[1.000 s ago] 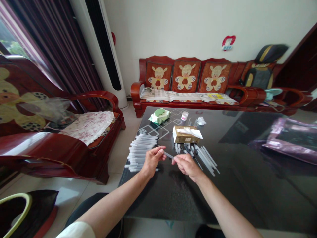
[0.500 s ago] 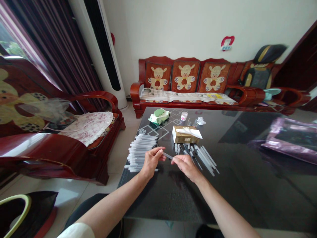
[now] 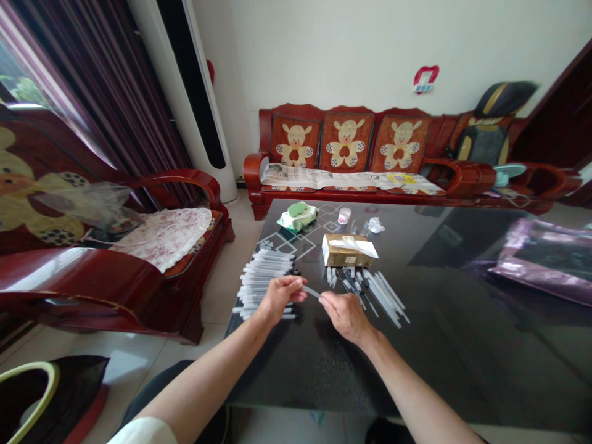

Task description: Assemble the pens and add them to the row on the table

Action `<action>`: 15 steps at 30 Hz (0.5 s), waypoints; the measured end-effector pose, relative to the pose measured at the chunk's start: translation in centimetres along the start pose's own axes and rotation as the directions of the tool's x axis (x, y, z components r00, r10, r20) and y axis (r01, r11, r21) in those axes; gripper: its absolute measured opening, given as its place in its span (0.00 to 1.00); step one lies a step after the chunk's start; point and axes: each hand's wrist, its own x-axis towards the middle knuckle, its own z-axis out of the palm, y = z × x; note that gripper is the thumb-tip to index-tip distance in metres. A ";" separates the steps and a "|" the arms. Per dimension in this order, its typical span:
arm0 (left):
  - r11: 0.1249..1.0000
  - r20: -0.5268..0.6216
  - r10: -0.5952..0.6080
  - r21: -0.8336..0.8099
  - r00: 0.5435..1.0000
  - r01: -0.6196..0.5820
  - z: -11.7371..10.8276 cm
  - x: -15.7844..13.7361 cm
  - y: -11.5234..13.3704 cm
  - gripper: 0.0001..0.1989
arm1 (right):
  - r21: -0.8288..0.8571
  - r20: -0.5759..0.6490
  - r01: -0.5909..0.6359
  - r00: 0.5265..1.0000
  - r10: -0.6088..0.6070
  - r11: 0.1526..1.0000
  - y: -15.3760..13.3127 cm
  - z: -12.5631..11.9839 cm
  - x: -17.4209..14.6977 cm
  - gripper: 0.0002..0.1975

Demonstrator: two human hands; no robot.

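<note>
Between my two hands, above the dark table [image 3: 324, 370], a translucent whitish pen barrel [image 3: 312, 291] is held by its ends. My left hand [image 3: 282, 297] pinches one end, my right hand [image 3: 345, 314] the other. Beside and beyond my left hand lies a stack of similar pale pens [image 3: 261, 274], with black ends toward the right. Past my right hand are loose pale barrels [image 3: 386, 296], short pale pieces like caps [image 3: 331, 276] and thin black sticks [image 3: 351, 285] that look like refills. My fingers cover both tips of the held piece.
A brown cardboard box [image 3: 346, 256] with white paper on top stands behind the loose parts. Farther back are a green wipes pack [image 3: 297, 217], a small white cup [image 3: 344, 215] and crumpled tissue [image 3: 376, 226]. A purple plastic package [image 3: 546, 262] lies at the right.
Both hands keep hold of the pen barrel. My right hand has turned slightly, its back now showing more, and my left hand has shifted a little to the left.
</note>
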 end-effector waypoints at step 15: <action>0.991 0.062 -0.013 -0.131 0.998 0.021 0.2 0.1 0.2 0.15 | 0.010 -0.055 -0.027 0.998 0.028 1.000 0.2 0.2 0.1 0.18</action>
